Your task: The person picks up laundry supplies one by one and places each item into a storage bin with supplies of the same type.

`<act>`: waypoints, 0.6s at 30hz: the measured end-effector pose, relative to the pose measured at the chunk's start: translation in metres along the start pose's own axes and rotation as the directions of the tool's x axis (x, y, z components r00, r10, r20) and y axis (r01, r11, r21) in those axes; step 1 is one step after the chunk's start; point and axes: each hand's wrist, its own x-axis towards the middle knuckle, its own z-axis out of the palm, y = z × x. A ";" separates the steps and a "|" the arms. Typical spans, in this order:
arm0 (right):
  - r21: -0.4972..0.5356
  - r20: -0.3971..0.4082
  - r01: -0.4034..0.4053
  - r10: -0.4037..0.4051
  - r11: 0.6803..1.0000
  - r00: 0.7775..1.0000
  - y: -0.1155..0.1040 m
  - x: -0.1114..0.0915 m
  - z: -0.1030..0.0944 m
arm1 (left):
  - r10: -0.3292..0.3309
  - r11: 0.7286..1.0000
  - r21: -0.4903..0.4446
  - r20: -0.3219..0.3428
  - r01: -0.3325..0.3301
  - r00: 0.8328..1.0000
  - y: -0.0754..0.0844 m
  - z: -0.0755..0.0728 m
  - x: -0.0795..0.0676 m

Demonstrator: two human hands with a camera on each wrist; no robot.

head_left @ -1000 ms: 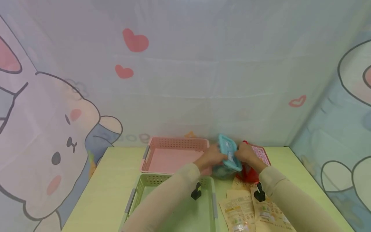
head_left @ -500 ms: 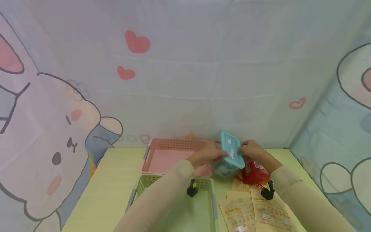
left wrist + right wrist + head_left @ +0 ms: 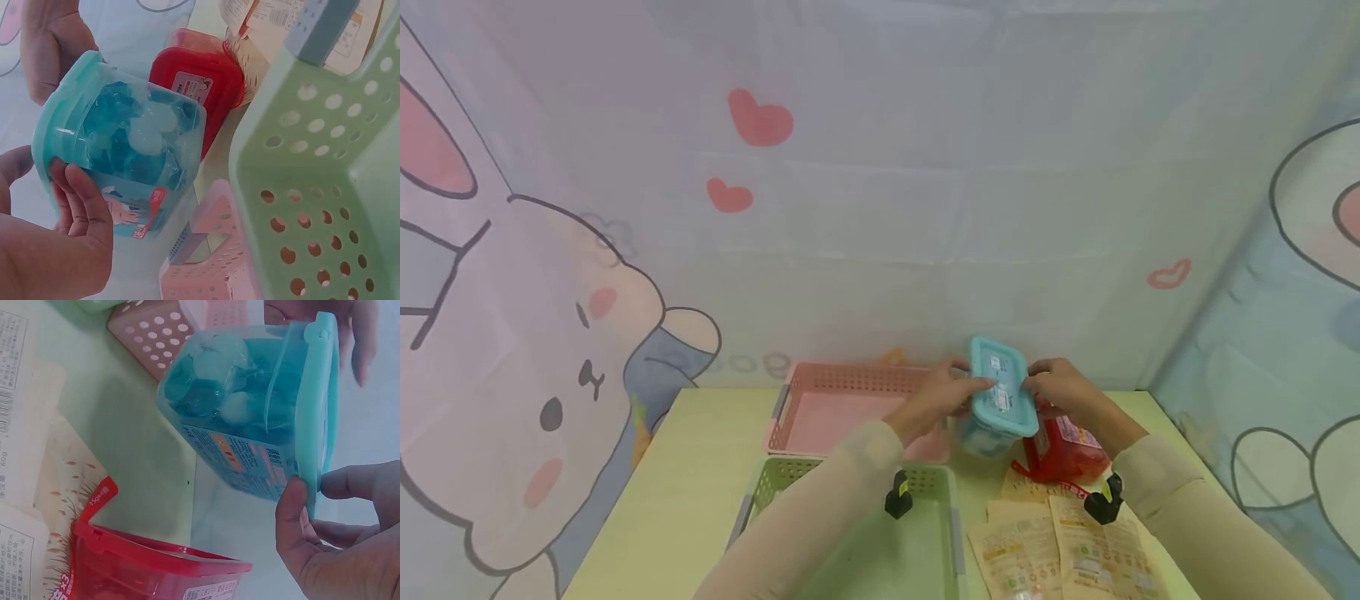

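Observation:
In the head view, a clear plastic tub with a turquoise lid [image 3: 1003, 387] is held between both hands at the back of the table, its lid tilted toward me. Blue and white rounded pods [image 3: 147, 131] show through its wall in the left wrist view. My left hand [image 3: 936, 396] grips the lid's left edge, thumb on top and fingers curled below the rim. On the opposite edge, my right hand [image 3: 1063, 390] pinches the rim between thumb and fingers, as the right wrist view shows. A red tub [image 3: 1067, 450] stands beside it, below my right hand.
A pink perforated basket [image 3: 850, 412] stands at the back, left of the tub. Closer to me is a green basket [image 3: 880, 550] with grey handles. Several tan printed packets [image 3: 1022, 546] lie to its right. A cartoon-printed cloth [image 3: 887, 208] hangs behind the table.
The turquoise-lidded tub has risen slightly and turned, its lid now facing me more. The right hand has moved right along with it. The red tub has come to lie lower and nearer me.

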 end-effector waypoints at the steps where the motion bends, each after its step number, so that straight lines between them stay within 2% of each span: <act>1: 0.004 -0.001 0.001 -0.001 1.000 1.000 0.000 0.000 0.000 | -0.001 1.000 -0.007 -0.004 0.001 1.000 0.000 0.000 -0.001; 7: 0.008 -0.007 0.017 -0.017 1.000 1.000 -0.001 -0.001 0.001 | 0.010 0.999 -0.036 0.018 -0.009 1.000 -0.002 -0.007 0.002; 11: -0.002 -0.012 0.017 -0.017 1.000 1.000 -0.009 -0.004 0.002 | 0.040 0.997 -0.069 0.026 -0.038 0.999 -0.006 -0.012 0.004; 18: 0.015 -0.021 0.025 -0.025 1.000 0.999 -0.014 -0.005 0.006 | 0.067 0.993 -0.097 0.031 -0.063 0.997 -0.009 -0.019 0.001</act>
